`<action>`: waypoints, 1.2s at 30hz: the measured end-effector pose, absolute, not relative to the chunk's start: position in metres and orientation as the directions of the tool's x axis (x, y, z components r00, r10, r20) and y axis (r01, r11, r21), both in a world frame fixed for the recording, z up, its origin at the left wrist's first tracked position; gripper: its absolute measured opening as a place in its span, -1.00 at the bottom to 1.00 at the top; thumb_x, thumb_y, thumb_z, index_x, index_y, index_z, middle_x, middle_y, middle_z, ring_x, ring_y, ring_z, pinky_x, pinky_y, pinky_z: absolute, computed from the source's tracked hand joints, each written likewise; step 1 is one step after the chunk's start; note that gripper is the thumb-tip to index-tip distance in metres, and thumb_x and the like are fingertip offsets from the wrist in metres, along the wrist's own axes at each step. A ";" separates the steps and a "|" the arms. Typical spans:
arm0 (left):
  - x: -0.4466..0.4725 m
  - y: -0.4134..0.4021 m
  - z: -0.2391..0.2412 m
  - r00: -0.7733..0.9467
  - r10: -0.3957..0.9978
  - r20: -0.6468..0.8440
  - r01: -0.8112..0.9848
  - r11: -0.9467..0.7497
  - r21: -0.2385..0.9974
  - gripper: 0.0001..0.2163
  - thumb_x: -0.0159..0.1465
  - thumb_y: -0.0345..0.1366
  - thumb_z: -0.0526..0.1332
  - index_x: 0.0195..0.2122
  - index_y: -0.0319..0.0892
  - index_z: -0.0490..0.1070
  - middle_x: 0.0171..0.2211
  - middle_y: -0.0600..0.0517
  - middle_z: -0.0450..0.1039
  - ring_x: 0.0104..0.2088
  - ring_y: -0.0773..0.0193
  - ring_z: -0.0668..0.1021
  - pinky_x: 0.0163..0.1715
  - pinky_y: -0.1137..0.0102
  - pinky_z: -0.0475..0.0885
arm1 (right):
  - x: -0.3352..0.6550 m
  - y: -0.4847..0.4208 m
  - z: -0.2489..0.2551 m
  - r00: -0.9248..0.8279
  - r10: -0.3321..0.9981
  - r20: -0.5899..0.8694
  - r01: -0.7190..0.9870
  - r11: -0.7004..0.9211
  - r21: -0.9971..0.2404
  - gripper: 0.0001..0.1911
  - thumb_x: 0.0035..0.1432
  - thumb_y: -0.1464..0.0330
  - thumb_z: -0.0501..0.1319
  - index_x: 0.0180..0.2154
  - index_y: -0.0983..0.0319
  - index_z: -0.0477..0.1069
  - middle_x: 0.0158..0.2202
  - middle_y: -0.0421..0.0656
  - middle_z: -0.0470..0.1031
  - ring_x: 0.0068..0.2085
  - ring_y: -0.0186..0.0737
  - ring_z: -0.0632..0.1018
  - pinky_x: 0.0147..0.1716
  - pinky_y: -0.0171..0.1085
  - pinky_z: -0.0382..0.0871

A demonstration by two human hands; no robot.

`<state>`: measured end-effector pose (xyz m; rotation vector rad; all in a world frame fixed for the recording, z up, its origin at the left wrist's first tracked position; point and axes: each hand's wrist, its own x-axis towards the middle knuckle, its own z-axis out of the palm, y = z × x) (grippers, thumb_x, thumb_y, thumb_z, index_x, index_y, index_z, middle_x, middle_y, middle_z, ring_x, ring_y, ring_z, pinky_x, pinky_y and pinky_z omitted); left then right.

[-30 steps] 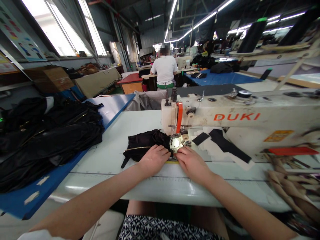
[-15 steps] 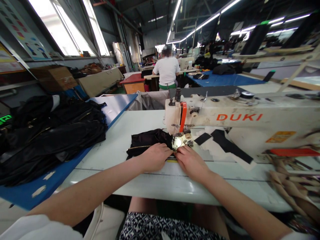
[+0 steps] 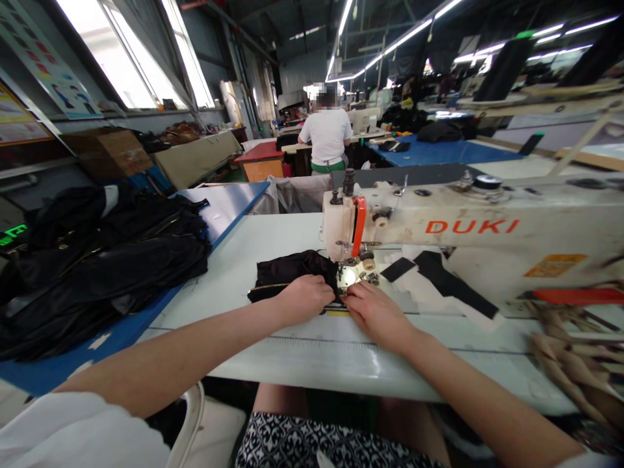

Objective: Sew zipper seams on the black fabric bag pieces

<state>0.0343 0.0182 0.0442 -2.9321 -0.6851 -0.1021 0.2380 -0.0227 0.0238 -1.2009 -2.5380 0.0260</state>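
A small black fabric piece [image 3: 287,270] with a gold zipper lies on the white table, its right end under the needle area of a white sewing machine [image 3: 468,227] marked DUKI. My left hand [image 3: 305,297] rests on the fabric's near edge, fingers curled and pressing it down. My right hand [image 3: 373,312] lies just right of it at the presser foot [image 3: 358,270], fingertips pinching the fabric edge by the needle plate. The two hands almost touch.
A heap of black garments [image 3: 97,260] sits on a blue board [image 3: 53,367] at the left. Black and white cut pieces [image 3: 439,279] lie behind the needle. Cardboard cones [image 3: 575,364] lie at the right. A person in a white shirt [image 3: 326,136] sits far ahead, back turned.
Both hands stay on the fabric at the needle; they have edged slightly up and right in the view as the camera shifted. The fabric has barely moved.
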 end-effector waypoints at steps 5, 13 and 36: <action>0.035 0.013 0.035 0.876 0.453 0.162 0.476 -0.867 -0.148 -0.87 0.30 -0.41 0.09 -0.23 -0.23 0.43 -0.33 -0.02 0.47 -0.24 0.20 0.41 -0.19 0.31 0.33 | 0.240 -0.021 0.022 -0.609 0.736 0.296 0.730 0.666 -0.154 -0.79 0.25 0.44 0.06 -0.22 0.26 0.47 -0.31 -0.10 0.38 -0.20 -0.15 0.35 -0.17 -0.19 0.27; 0.043 0.019 0.024 0.822 0.534 0.199 0.564 -0.812 -0.152 -0.88 0.30 -0.38 0.10 -0.27 -0.25 0.43 -0.33 -0.04 0.48 -0.24 0.17 0.41 -0.25 0.30 0.36 | 0.245 -0.002 0.023 -0.650 0.705 0.285 0.704 0.699 -0.123 -0.80 0.24 0.44 0.07 -0.22 0.26 0.47 -0.31 -0.10 0.40 -0.19 -0.16 0.36 -0.15 -0.19 0.26; 0.055 0.043 0.021 0.794 0.571 0.208 0.598 -0.795 -0.103 -0.86 0.31 -0.38 0.10 -0.27 -0.25 0.44 -0.34 -0.05 0.49 -0.23 0.16 0.43 -0.23 0.30 0.39 | 0.250 0.018 0.023 -0.586 0.767 0.261 0.772 0.627 -0.109 -0.76 0.26 0.41 0.02 -0.19 0.24 0.46 -0.29 -0.11 0.40 -0.29 -0.18 0.36 -0.27 -0.21 0.17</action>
